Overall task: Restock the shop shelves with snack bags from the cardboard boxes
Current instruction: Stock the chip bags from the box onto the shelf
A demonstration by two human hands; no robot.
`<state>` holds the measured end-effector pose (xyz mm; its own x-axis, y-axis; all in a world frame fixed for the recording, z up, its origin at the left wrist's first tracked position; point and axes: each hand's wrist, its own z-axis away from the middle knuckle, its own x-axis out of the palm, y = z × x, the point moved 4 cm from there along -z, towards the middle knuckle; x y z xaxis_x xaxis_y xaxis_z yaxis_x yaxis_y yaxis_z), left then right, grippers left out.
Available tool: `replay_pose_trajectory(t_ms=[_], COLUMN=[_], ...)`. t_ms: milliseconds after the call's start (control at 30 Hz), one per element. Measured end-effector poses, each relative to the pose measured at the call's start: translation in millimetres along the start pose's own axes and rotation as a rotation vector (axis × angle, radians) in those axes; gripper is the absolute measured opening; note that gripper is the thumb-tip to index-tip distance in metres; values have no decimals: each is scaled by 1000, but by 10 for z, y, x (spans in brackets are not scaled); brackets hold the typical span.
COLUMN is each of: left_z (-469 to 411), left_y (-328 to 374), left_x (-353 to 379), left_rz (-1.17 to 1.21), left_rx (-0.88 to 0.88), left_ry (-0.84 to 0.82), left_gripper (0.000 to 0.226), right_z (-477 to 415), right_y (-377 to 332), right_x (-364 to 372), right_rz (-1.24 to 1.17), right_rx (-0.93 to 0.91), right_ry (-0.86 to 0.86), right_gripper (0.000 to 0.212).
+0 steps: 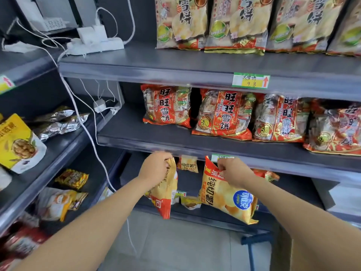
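My left hand [156,168] grips the top of a yellow chip bag [165,194] that hangs edge-on in front of the lower grey shelf [205,217]. My right hand [233,170] pinches the top corner of a second yellow and red chip bag [228,198], tilted with its face toward me. Both bags hang just under the lip of the middle shelf [195,146]. Behind them, further chip bags [188,164] stand at the back of the lower shelf. A cardboard box edge [304,255] shows at the bottom right.
Red rice-cracker bags [222,114] fill the middle shelf, larger ones [236,24] the top shelf. A white power strip [95,45] sits on the top shelf with cables [86,130] trailing down. The left rack holds mixed snack bags [19,145]. A blue stool leg [252,249] stands on the floor.
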<state>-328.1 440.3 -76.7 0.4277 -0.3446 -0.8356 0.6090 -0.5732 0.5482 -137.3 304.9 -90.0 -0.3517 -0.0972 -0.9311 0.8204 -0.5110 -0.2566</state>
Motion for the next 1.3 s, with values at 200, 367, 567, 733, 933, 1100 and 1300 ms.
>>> replay_pose_trajectory(t_ms=[200, 367, 567, 733, 933, 1100, 1300], left_z=[91, -61, -281, -604, -1094, -1377, -1579], left_y=[-430, -798, -1498, -1907, -2196, -2432, -2993], left_x=[491, 1093, 2057, 2557, 2985, 3476, 3423], left_rz=[-306, -494, -717, -796, -941, -813, -236], left_rx=[242, 522, 624, 636, 517, 683, 177], left_ry=[-105, -216, -268, -79, 9, 59, 422], left_gripper=[28, 20, 37, 30, 29, 49, 85], right_z=[-106, -494, -1247, -1833, -2413, -2747, -2989], right_y=[-214, -276, -261, -82, -104, -187, -138], right_x=[589, 1166, 1895, 2362, 2618, 2862, 2966], right_rz=[239, 469, 613, 822, 1053, 1212, 959], right_rx=[-113, -224, -368, -392, -485, -552, -571], right_ry=[93, 107, 130, 161, 224, 246, 974], right_gripper=[29, 44, 42, 37, 41, 43, 36])
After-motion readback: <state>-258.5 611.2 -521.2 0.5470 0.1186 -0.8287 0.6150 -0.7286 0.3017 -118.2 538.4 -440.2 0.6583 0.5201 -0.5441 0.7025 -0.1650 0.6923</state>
